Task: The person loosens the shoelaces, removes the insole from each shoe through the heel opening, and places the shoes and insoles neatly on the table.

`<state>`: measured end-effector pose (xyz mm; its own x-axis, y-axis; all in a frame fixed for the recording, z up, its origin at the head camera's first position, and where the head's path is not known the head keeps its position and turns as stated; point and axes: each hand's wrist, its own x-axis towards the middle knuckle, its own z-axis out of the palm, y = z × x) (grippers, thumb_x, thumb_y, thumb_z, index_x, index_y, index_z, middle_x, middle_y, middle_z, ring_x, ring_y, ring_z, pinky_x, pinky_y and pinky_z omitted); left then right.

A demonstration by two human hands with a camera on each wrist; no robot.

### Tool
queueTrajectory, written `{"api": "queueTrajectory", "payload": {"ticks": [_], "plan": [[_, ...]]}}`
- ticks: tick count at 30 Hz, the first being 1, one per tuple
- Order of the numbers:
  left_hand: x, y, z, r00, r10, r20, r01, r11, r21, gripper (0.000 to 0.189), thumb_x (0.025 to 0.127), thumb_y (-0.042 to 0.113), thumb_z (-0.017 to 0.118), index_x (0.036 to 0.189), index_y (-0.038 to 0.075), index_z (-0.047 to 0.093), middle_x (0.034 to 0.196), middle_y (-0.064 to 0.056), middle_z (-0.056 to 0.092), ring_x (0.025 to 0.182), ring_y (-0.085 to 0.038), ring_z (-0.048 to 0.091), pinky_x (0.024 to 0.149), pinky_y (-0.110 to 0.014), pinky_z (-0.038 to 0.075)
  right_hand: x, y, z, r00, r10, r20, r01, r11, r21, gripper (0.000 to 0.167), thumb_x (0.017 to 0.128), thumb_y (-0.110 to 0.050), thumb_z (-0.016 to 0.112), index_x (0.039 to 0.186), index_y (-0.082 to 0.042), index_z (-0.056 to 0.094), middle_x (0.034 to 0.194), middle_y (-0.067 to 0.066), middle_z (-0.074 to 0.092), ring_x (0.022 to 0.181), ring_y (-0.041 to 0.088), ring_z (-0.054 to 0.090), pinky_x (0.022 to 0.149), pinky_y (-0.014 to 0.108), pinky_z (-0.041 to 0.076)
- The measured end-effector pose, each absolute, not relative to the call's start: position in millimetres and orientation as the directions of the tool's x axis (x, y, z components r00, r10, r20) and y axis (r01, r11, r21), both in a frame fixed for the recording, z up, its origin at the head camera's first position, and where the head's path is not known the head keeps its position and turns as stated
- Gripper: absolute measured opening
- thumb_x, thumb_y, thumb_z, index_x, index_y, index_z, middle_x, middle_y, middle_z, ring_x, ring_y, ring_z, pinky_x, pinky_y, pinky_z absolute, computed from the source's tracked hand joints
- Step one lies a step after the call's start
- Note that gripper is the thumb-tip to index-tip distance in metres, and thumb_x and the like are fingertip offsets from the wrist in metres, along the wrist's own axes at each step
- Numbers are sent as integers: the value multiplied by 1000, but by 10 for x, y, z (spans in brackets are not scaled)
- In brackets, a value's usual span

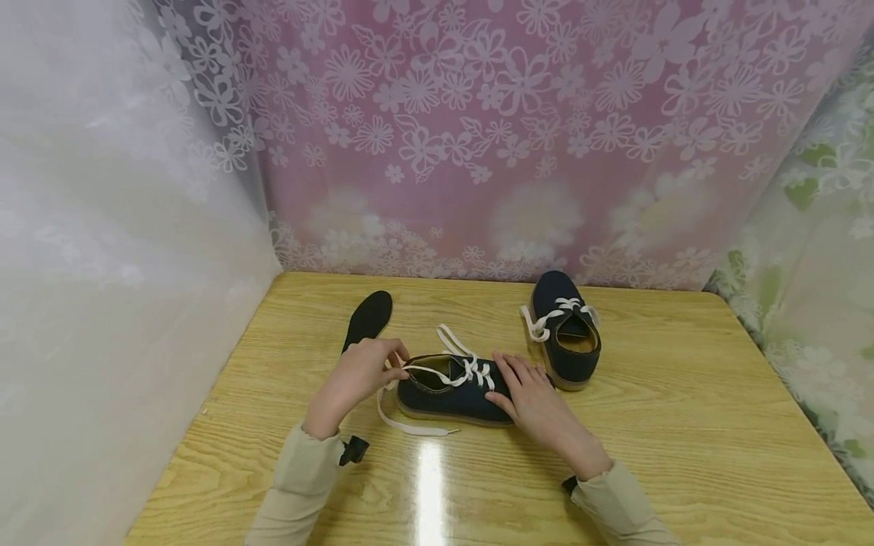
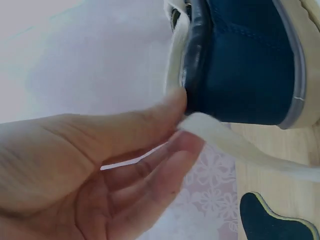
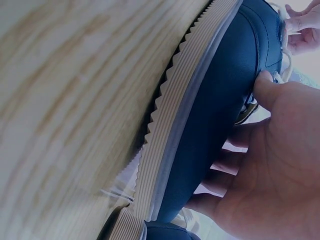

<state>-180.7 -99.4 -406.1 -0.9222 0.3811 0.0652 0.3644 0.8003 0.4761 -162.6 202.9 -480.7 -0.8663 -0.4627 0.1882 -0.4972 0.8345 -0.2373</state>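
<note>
A dark navy lace-up shoe (image 1: 437, 400) lies sideways on the table, its toe to the right. My left hand (image 1: 358, 375), at the heel end, pinches a white shoelace (image 2: 227, 142) between thumb and fingers, close beside the shoe's collar. From that pinch the lace's loose end hangs down and trails onto the table. My right hand (image 1: 542, 409) holds the toe, fingers over the top and thumb (image 3: 267, 90) near the laces. The toe tip is partly hidden under this hand in the head view. Another white lace end loops out behind the shoe.
A second navy shoe (image 1: 573, 360) with white laces stands at the back right, close to the held shoe's toe. A black insole (image 1: 371, 315) lies at the back left, partly behind my left hand. Floral curtains (image 1: 437, 152) hang around the wooden table (image 1: 696, 425).
</note>
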Motion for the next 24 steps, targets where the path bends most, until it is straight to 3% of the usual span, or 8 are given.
{"api": "queueTrajectory", "payload": {"ticks": [5, 13, 20, 24], "plan": [[-1788, -900, -3979, -906, 394, 154, 409, 725, 554, 5, 94, 16, 74, 97, 14, 73, 85, 2, 71, 55, -3, 55, 49, -21, 41, -1623, 2024, -4805, -866, -462, 194, -498, 834, -236, 70, 101, -37, 62, 155, 1, 38, 149, 25, 47, 139, 44, 43, 109, 65, 36], [-1742, -524, -3871, -844, 470, 257, 486, 468, 738, 20, 100, 13, 66, 120, 10, 68, 103, -3, 68, 68, -10, 69, 61, -23, 56, -1624, 2018, -4801, -867, -456, 201, -495, 837, -234, 69, 100, -36, 63, 154, 1, 39, 147, 26, 48, 138, 45, 44, 108, 65, 37], [-1737, -329, -3924, -799, 557, 226, 531, 477, 700, 18, 100, 22, 67, 116, 14, 70, 107, 1, 70, 76, -2, 68, 69, -20, 56, -1628, 2022, -4801, -865, -461, 200, -499, 835, -233, 70, 100, -37, 63, 154, 1, 40, 147, 26, 48, 138, 45, 44, 108, 65, 37], [-1758, -301, -3970, -771, 604, 203, 560, 491, 667, 20, 102, 29, 63, 112, 14, 72, 94, 4, 73, 73, -5, 68, 68, -21, 54, -1631, 2029, -4804, -863, -464, 199, -502, 833, -232, 69, 101, -37, 62, 154, 1, 39, 148, 26, 48, 139, 44, 44, 108, 66, 37]]}}
